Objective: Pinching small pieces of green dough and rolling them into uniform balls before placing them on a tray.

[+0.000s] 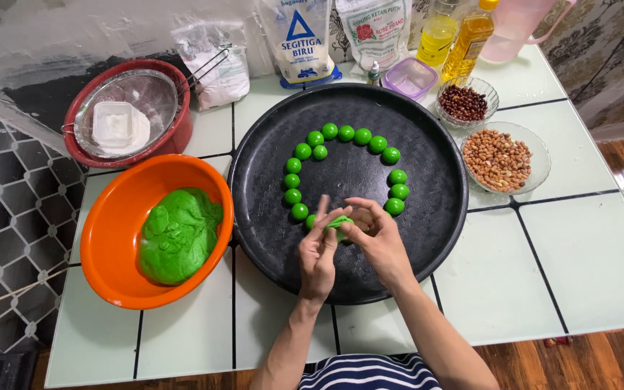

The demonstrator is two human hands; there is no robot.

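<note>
A small lump of bright green dough [339, 223] is sitting flattened and slightly cupped between the fingertips of both hands, hovering just above the near part of the round black tray [427, 224], beside the ring of green balls [346, 133].

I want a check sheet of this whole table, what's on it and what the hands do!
Surface: white tiled table, dark seams.
Job's things: small piece of green dough pinched between both hands; green balls in an arc on the round black tray; big green dough lump in the orange bowl.
Clutter: sieve over red bowl, flour bags, oil bottles, peanuts bowl, dark beans bowl, purple tub.
Grips: left hand and right hand both closed on the piece.
Cables: nothing seen.
Surroundings: wooden floor, patterned wall.
</note>
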